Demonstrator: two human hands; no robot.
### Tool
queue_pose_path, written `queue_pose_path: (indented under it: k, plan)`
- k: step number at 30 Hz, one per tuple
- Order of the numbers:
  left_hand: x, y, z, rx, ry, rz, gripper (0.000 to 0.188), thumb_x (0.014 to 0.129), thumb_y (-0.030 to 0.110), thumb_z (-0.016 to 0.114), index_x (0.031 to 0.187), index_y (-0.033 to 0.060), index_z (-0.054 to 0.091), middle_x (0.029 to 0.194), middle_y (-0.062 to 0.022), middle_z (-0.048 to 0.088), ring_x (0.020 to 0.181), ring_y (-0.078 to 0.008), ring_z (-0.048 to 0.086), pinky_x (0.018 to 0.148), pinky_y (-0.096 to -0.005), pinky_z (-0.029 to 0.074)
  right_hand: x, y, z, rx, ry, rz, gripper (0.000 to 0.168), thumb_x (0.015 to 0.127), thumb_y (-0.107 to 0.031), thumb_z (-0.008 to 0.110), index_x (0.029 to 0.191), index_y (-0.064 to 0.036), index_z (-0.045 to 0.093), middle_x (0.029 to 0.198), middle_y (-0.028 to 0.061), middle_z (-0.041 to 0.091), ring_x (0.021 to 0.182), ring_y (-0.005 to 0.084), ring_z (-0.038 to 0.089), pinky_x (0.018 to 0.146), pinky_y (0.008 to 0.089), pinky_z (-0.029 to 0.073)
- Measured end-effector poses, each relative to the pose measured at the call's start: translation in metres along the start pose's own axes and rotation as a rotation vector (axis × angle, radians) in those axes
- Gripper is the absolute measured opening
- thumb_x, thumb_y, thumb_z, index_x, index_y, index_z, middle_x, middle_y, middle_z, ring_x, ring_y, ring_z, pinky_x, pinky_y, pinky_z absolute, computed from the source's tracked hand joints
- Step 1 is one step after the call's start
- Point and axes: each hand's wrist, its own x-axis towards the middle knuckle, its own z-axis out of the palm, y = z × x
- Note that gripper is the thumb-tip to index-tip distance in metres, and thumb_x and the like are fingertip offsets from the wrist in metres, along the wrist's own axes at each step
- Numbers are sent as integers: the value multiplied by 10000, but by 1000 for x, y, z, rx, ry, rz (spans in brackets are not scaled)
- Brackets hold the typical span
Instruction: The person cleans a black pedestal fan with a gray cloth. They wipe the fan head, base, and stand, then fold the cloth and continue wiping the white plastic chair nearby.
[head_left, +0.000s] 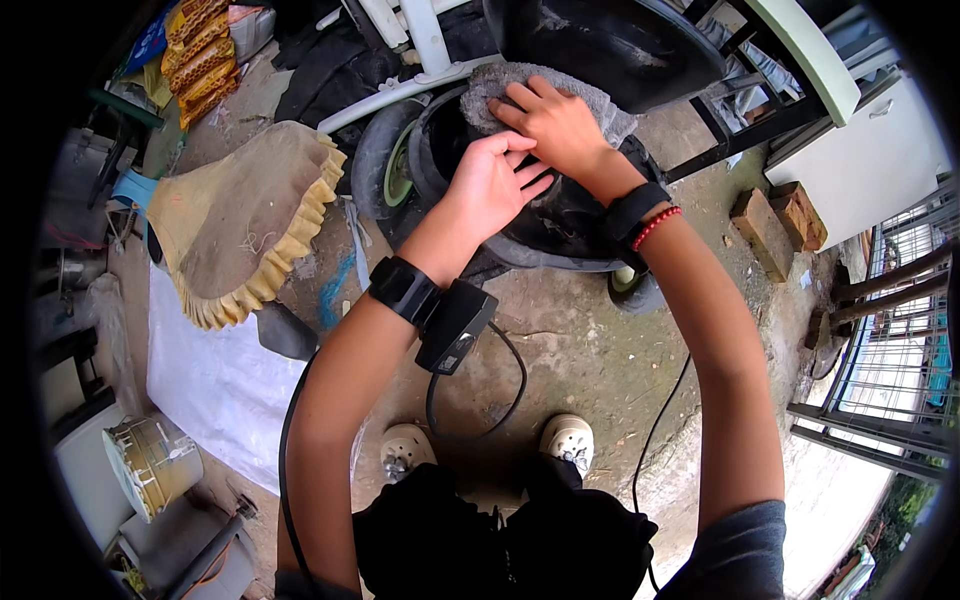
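A folded grey cloth (480, 94) lies against the rim of a black wheeled scooter body (517, 259). My right hand (555, 124) rests on the cloth with its fingers bent; whether it grips the fabric is not plain. Just below and to the left, my left hand (491, 180) is palm up with its fingers apart, holding nothing. Its fingertips are close to the right hand, over the dark hollow of the body. Behind the cloth rises a raised black glossy panel (607, 45). A wheel with a green rim (397, 165) shows at the left side.
At left stands a seat with a frilled yellowish cover (247, 210), near white sheeting (217, 375). Bricks (765, 232) lie at right beside a white panel (862, 165). A metal frame (427, 37) is beyond the wheel. A black cable (517, 390) loops below my left wrist.
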Motion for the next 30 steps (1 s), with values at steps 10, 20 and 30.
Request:
queue_pose_path:
  k: [10, 20, 30]
  plan:
    - [-58, -34, 75, 1507, -208, 555, 633, 736, 160, 580, 1301, -17, 356, 1154, -158, 534, 1039, -249, 517, 858, -330, 409, -84, -28, -111, 1001, 408, 1121, 291, 693, -9, 608, 978, -29, 554, 997, 102, 589, 839, 203, 594, 717, 328, 482]
    - [-17, -43, 94, 2076, 122, 803, 569, 693, 223, 705, 1176, 48, 460, 1142, -174, 475, 1099, -331, 458, 909, -425, 384, -98, 9, -54, 1644, 1063, 1826, 552, 682, 24, 649, 1117, -52, 317, 1167, 204, 429, 1052, 337, 485, 820, 506, 449]
    - [63, -28, 64, 1267, 482, 506, 536, 639, 168, 772, 1037, -48, 484, 892, -189, 607, 724, -216, 638, 562, -324, 513, -98, 65, -27, 2024, 945, 1601, 506, 659, 98, 583, 1068, -49, 323, 1026, 189, 473, 896, 351, 552, 737, 525, 488]
